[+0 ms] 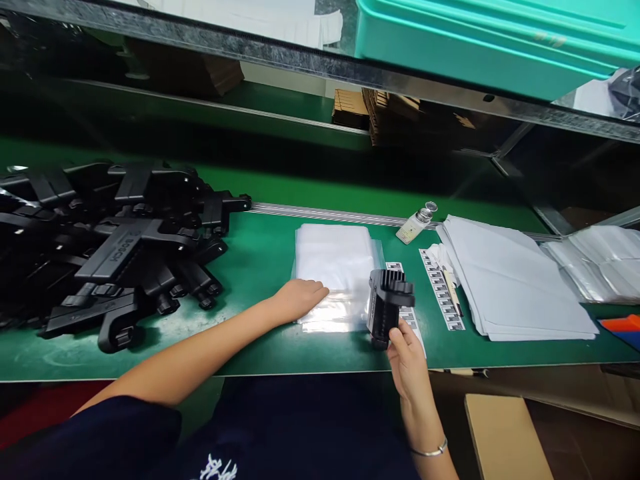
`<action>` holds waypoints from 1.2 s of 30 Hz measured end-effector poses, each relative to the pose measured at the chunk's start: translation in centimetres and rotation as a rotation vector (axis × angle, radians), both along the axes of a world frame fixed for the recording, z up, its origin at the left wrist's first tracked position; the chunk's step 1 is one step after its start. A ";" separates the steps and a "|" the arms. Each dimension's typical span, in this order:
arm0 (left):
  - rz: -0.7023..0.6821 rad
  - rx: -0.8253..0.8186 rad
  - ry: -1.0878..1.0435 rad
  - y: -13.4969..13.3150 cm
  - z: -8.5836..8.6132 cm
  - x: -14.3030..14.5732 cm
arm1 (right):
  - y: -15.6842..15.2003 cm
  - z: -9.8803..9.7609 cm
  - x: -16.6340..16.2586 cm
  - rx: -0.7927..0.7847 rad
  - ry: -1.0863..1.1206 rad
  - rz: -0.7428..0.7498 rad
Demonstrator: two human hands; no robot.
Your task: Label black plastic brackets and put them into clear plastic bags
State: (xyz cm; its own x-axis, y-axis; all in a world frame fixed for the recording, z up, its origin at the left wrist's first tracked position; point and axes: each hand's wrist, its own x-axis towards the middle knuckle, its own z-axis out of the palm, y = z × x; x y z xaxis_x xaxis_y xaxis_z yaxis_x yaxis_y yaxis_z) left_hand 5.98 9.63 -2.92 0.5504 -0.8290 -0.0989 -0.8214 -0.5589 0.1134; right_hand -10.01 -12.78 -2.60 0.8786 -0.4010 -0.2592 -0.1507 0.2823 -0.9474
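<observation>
My right hand (407, 360) grips a black plastic part (386, 305) and holds it upright over the green table's (260, 253) near edge. Its fingers wrap the lower end of the part. My left hand (299, 299) rests palm down on the near left corner of a stack of clear plastic bags (336, 263), fingers together and curled slightly. The black part stands just right of that stack, over a strip of printed labels (443, 288).
A large heap of black plastic parts (110, 247) fills the table's left side. A small glass bottle (416, 224) lies behind the labels. White sheets (510, 280) and more clear bags (600, 260) lie right. A teal bin (490, 33) sits on the upper shelf.
</observation>
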 end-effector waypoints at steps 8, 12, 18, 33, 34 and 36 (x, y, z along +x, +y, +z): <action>0.108 0.091 -0.036 1.1 1.7 1.8 | -1.8 1.5 -1.4 -0.806 -0.019 0.232; 0.113 0.107 0.017 2.3 2.1 2.2 | -2.3 1.0 -2.0 -0.879 -0.021 0.225; 0.180 -0.025 0.122 0.8 2.3 1.6 | -1.6 2.6 -2.4 -0.886 -0.124 0.454; 0.174 -0.262 0.375 0.5 1.2 -1.0 | -3.2 0.3 -1.4 -0.703 0.117 0.334; 0.193 -0.216 0.350 0.2 1.0 -1.4 | -4.0 0.4 -1.9 -0.694 0.114 0.323; 0.213 -0.142 0.328 -0.5 0.5 -2.1 | -5.5 0.6 -3.0 -0.668 0.095 0.306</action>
